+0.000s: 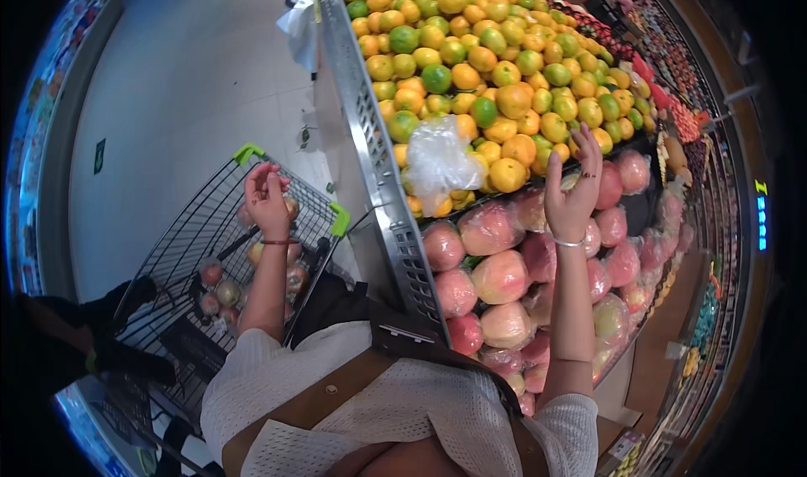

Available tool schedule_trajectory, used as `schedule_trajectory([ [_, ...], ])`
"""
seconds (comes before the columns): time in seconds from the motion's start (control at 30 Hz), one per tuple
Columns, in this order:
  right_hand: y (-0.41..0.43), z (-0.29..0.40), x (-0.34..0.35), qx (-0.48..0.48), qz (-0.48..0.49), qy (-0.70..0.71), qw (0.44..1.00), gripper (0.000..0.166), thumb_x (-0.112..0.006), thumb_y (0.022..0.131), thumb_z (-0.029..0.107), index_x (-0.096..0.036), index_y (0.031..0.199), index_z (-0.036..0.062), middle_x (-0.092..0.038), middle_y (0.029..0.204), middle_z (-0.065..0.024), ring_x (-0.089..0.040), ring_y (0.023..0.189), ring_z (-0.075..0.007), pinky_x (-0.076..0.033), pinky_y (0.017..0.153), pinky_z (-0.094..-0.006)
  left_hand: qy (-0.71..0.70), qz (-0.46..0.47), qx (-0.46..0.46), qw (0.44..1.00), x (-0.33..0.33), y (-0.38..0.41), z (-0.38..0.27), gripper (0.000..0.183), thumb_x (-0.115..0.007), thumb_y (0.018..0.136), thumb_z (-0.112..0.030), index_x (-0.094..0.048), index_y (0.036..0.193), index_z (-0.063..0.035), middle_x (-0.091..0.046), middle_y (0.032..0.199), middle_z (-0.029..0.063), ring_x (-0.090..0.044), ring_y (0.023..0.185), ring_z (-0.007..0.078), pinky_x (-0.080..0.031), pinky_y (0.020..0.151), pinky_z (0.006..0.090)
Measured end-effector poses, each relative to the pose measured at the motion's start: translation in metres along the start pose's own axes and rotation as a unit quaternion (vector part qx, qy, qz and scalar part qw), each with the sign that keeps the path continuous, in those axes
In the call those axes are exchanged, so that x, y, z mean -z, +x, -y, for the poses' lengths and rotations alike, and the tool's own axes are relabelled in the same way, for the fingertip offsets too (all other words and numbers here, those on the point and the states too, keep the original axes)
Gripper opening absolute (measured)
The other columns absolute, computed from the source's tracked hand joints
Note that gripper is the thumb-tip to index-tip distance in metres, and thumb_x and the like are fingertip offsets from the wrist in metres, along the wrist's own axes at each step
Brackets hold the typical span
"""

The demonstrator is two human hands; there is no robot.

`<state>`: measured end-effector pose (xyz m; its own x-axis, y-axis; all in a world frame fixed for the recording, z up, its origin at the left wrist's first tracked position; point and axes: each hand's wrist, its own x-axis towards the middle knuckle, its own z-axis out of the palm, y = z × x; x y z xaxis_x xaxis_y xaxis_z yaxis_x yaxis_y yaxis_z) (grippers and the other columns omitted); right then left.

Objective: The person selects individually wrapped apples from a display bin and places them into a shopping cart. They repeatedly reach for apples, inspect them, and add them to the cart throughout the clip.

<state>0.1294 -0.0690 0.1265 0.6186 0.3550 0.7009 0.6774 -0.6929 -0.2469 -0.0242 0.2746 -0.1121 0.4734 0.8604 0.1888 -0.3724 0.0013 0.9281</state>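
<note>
My left hand (267, 201) is raised over the wire shopping cart (189, 206), fingers loosely curled, with nothing seen in it. Below it, several wrapped apples (228, 293) lie in the cart. My right hand (575, 184) is held up, palm showing and fingers apart, above the line where two piles of fruit meet. It holds nothing. Beyond it are heaped yellow, orange and green mandarins (514, 101). Nearer to me lie large pink apples (500, 277) in clear plastic wrap. A crumpled clear plastic bag (441, 155) rests on the mandarins.
A perforated metal rim (378, 162) edges the fruit stand, between it and the cart. Green corner pieces (340, 219) top the cart. A person's dark-clad legs (107, 338) show at the lower left. A white bag (299, 26) hangs near the stand's far corner. More produce stands at right.
</note>
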Motion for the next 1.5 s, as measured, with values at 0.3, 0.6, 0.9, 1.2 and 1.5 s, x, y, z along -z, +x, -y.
schedule_trajectory([
  [0.3,-0.127,0.111,-0.076,0.113,0.365,0.021,0.924,0.045,-0.066,0.075,0.014,-0.057,0.119,0.0099,-0.033,0.147,-0.0173,-0.021,0.138,-0.0452,-0.015,0.11,-0.0595,0.41,-0.137,0.305,0.849,0.304,-0.106,0.171,0.029,-0.069,0.074,-0.017,-0.061,0.098,-0.0038,-0.063,0.082,0.0071,-0.061,0.075,0.0177,-0.051,0.072,0.0306],
  [0.6,-0.13,0.115,-0.095,0.109,0.46,-0.048,0.88,0.051,-0.068,0.074,0.02,-0.057,0.123,0.0132,-0.028,0.15,-0.0172,-0.016,0.139,-0.046,-0.01,0.111,-0.0581,0.499,0.006,0.455,0.738,0.26,-0.056,0.23,0.084,-0.081,0.061,-0.038,-0.042,0.129,-0.01,-0.052,0.12,0.0213,-0.05,0.116,0.0339,-0.043,0.099,0.0396],
  [0.9,-0.137,0.137,-0.087,0.131,0.261,-0.076,0.954,0.027,-0.059,0.079,0.008,-0.06,0.106,0.008,-0.047,0.134,-0.0194,-0.034,0.129,-0.0478,-0.026,0.105,-0.0574,0.259,-0.128,0.518,0.805,0.266,-0.043,0.237,0.076,-0.078,0.068,-0.031,-0.041,0.131,-0.0102,-0.052,0.122,0.0197,-0.058,0.107,0.0323,-0.051,0.091,0.0405],
  [1.2,-0.186,0.199,-0.202,-0.023,0.523,0.359,0.772,0.103,-0.09,0.054,0.022,-0.033,0.138,0.0043,-0.037,0.14,-0.0219,-0.039,0.129,-0.0353,-0.031,0.108,-0.0426,-0.16,0.368,0.524,0.751,0.135,-0.087,0.016,0.067,-0.048,0.092,-0.053,-0.038,0.141,-0.0083,-0.055,0.121,0.0049,-0.052,0.106,0.0125,-0.05,0.079,0.0264],
  [1.5,-0.214,0.152,-0.194,-0.348,0.479,0.455,0.665,0.083,-0.083,0.065,0.024,-0.037,0.129,-0.0013,-0.046,0.126,-0.0136,-0.048,0.115,-0.0228,-0.04,0.1,-0.0364,0.691,-0.148,0.26,0.658,0.375,-0.021,0.2,0.084,-0.079,0.062,-0.039,-0.043,0.13,-0.0061,-0.051,0.124,0.024,-0.049,0.115,0.0395,-0.042,0.097,0.044],
])
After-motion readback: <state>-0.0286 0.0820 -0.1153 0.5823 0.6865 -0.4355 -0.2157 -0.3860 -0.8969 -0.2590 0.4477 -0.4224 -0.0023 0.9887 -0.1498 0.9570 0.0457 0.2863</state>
